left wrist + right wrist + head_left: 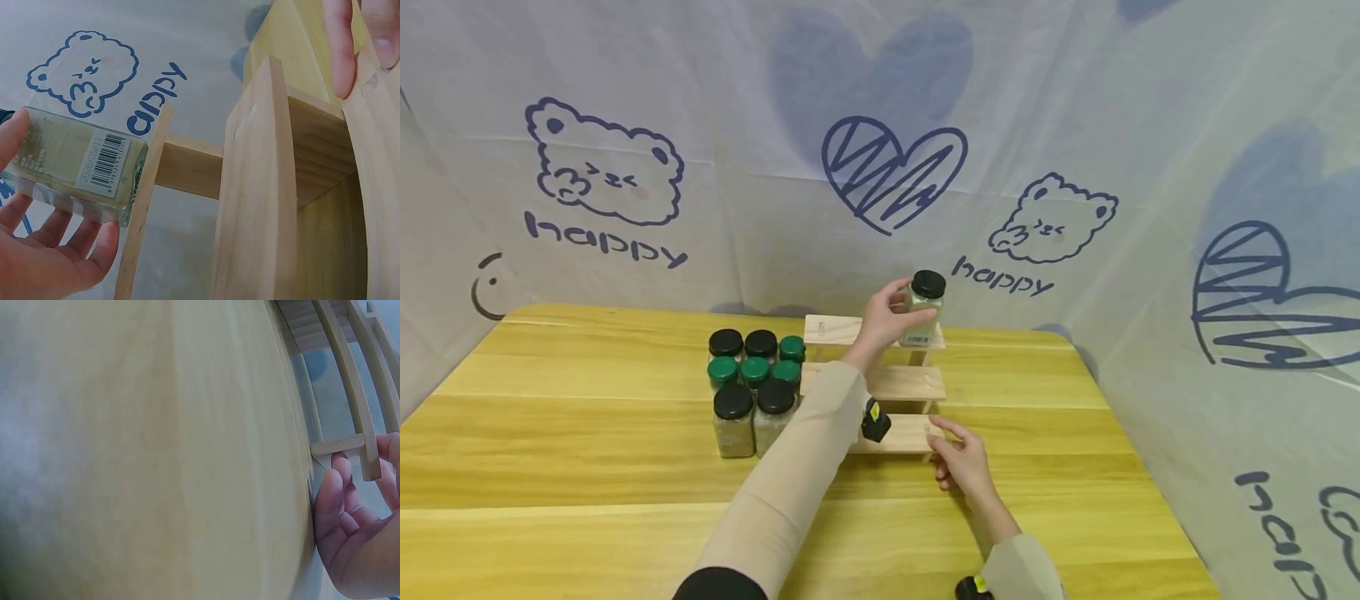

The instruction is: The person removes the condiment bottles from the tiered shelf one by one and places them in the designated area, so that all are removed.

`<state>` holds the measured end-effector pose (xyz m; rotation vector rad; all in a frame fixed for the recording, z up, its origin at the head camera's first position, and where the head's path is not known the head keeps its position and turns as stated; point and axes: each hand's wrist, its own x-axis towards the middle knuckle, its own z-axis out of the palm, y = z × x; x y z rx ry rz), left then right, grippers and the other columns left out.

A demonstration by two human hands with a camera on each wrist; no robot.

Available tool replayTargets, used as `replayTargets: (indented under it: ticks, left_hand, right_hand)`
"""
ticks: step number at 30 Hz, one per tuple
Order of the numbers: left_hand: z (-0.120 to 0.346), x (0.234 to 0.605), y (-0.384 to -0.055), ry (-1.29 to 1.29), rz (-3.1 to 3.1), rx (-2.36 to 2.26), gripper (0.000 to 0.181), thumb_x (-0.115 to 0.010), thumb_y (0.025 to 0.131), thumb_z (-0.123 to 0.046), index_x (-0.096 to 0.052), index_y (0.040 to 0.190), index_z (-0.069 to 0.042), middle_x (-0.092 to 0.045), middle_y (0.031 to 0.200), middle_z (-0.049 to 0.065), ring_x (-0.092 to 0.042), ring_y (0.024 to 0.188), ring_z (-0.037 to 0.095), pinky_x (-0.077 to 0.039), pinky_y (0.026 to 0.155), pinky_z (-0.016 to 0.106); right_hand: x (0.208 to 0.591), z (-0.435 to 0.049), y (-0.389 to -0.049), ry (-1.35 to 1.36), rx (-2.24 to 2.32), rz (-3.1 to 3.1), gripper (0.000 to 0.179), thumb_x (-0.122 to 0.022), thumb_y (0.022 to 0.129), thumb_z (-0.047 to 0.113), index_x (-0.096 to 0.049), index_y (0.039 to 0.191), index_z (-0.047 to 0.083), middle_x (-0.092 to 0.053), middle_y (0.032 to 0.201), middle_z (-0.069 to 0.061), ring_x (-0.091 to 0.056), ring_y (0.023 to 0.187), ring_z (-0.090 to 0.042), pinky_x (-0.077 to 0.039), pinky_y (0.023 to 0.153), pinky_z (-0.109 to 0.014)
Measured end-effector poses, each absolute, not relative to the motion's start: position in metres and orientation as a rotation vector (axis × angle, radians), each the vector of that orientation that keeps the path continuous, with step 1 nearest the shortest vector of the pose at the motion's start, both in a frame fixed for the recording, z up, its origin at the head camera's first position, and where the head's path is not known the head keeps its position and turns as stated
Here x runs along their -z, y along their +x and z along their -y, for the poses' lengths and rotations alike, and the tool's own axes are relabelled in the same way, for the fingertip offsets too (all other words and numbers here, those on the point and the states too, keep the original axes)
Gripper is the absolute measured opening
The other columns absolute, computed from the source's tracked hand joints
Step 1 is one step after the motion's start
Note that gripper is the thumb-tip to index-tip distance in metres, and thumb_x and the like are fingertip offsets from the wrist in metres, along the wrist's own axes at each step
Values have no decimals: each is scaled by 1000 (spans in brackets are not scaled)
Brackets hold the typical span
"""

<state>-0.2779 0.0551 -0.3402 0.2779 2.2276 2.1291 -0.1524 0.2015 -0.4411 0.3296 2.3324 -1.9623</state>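
My left hand (880,325) holds a clear square jar (927,301) with a black lid and pale contents, fingers on one side and thumb on the other. The jar stands upright at the right end of the top step of a three-step wooden rack (902,383). In the left wrist view the jar's label (103,162) shows a barcode, and its base is right at the top board (145,194). My right hand (968,467) grips the right end of the lowest step; in the right wrist view its fingertips (340,465) lie against the small leg under that board.
Left of the rack stands a tight group of jars, some with black lids (733,402) and some with green lids (755,369). All stand on a yellow wood-grain table (587,467). A pale printed cloth (737,167) hangs behind and along the right side.
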Motion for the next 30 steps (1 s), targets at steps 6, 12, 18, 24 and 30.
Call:
replayTargets:
  ticks: [6, 12, 18, 24, 30]
  left_hand:
    - [-57, 342, -278, 268, -2258, -2133, 62, -73, 76, -17, -45, 131, -12, -51, 122, 13, -48, 108, 26, -43, 88, 35]
    - [-57, 343, -279, 247, -2277, -2124, 62, -73, 75, -18, -46, 130, -12, -52, 122, 13, -49, 108, 25, -44, 88, 34]
    - [-56, 341, -280, 217, -2286, -2120, 60, -76, 72, -18, -51, 127, -13, -55, 118, 10, -51, 106, 23, -45, 87, 33]
    - [-54, 337, -278, 197, -2291, -2132, 61, -77, 70, -17, -52, 126, -13, -56, 116, 8, -53, 104, 22, -47, 83, 30]
    - [-51, 335, -274, 202, -2329, -2110, 63, -78, 68, -16, -52, 125, -10, -58, 113, 8, -53, 104, 22, -46, 84, 30]
  right_hand:
    - [428, -197, -146, 316, 1962, -2344, 37, -57, 86, 6, -53, 122, 0, -60, 60, -10, -42, 36, -7, -40, 33, -21]
    - [430, -197, -146, 316, 1958, -2349, 37, -57, 85, 6, -53, 122, 0, -59, 59, -9, -42, 35, -7, -40, 33, -22]
    - [430, -196, -147, 314, 1959, -2349, 37, -57, 85, 6, -53, 122, 0, -59, 59, -9, -42, 35, -7, -40, 33, -22]
    - [429, -195, -147, 319, 1962, -2341, 37, -57, 86, 6, -53, 122, 0, -59, 59, -9, -42, 36, -7, -40, 33, -22]
    - [435, -197, -150, 328, 1961, -2344, 37, -57, 85, 5, -53, 122, 1, -59, 59, -11, -42, 35, -8, -40, 33, -22]
